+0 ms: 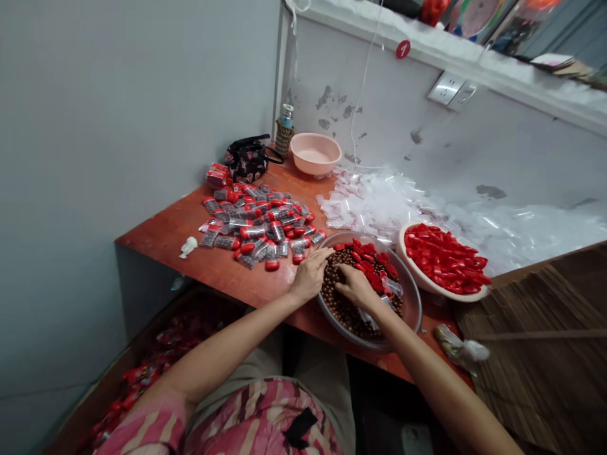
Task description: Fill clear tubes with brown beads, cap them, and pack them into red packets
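Observation:
A grey metal basin (pixel 417 302) holds many small brown balls (pixel 337 308), with red caps (pixel 367 265) and clear plastic tubes (pixel 392 287) lying on top. My left hand (pixel 310 275) rests over the basin's left rim, fingers stretched out towards the balls; nothing shows in it. Inside the basin, my right hand (pixel 356 285) reaches into the balls with thumb and fingers apart, its fingertips partly hidden among them. Left of the basin lies a pile of filled tubes with red caps (pixel 258 230).
A pale bowl of red caps (pixel 443 260) touches the basin's right side. Behind it spread clear empty tubes (pixel 379 196). A pink basin (pixel 315 153), a dark bag (pixel 247 161) and a bottle (pixel 285 129) stand at the back. Stacked cardboard (pixel 545 347) is at right.

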A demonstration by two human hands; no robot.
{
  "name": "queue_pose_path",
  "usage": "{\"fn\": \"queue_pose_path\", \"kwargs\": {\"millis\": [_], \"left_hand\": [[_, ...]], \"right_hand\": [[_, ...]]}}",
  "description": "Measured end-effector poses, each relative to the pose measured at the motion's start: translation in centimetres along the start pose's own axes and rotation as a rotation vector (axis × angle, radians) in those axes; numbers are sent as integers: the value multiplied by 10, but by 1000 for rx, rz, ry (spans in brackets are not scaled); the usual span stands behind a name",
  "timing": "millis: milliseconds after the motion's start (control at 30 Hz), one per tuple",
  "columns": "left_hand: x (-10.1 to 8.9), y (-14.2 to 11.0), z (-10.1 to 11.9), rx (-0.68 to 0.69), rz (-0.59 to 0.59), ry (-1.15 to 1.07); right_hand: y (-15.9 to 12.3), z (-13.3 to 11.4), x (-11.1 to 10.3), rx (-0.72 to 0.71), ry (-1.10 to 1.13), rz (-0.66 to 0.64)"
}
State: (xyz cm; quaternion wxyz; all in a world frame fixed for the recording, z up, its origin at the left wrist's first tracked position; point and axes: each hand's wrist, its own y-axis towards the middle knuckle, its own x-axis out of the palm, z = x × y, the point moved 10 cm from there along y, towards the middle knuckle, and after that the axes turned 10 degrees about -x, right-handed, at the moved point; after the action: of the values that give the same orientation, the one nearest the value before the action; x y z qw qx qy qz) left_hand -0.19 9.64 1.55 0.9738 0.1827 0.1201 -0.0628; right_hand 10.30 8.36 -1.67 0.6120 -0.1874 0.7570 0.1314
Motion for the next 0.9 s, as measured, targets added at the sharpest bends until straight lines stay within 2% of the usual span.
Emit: {"fn": "queue_pose_path", "kwargs": {"millis": [67, 167, 233, 300, 400, 500, 567, 633, 700, 800, 900], "left_hand": [[0, 0, 0, -13, -1, 26], [2, 0, 8, -7, -15, 121], [6, -1, 19, 15, -75, 158], [15, -1, 29, 4, -179, 120], [34, -2, 35, -70, -354, -55], [50, -1, 31, -174, -434, -272], [57, -1, 26, -238, -444, -366], [59, -2, 25, -244, -446, -368], [56, -3, 28, -207, -434, -307], [56, -4, 32, -165, -464, -266], [67, -10, 27, -240, -597, -350]], "right_hand": [[-9, 11, -6, 32, 245, 88], [-28, 24, -11, 110, 888, 238], [-40, 25, -12, 151, 1211, 299], [-49, 21, -16, 157, 1394, 342], [-57, 18, -21, 142, 1515, 415], [-63, 24, -21, 160, 1479, 474], [-66, 29, -20, 181, 1380, 459], [-70, 33, -22, 199, 1198, 422], [-75, 36, -37, 184, 919, 432], [-80, 22, -73, 20, 494, 493], [-78, -4, -87, -202, 301, 438]]}}
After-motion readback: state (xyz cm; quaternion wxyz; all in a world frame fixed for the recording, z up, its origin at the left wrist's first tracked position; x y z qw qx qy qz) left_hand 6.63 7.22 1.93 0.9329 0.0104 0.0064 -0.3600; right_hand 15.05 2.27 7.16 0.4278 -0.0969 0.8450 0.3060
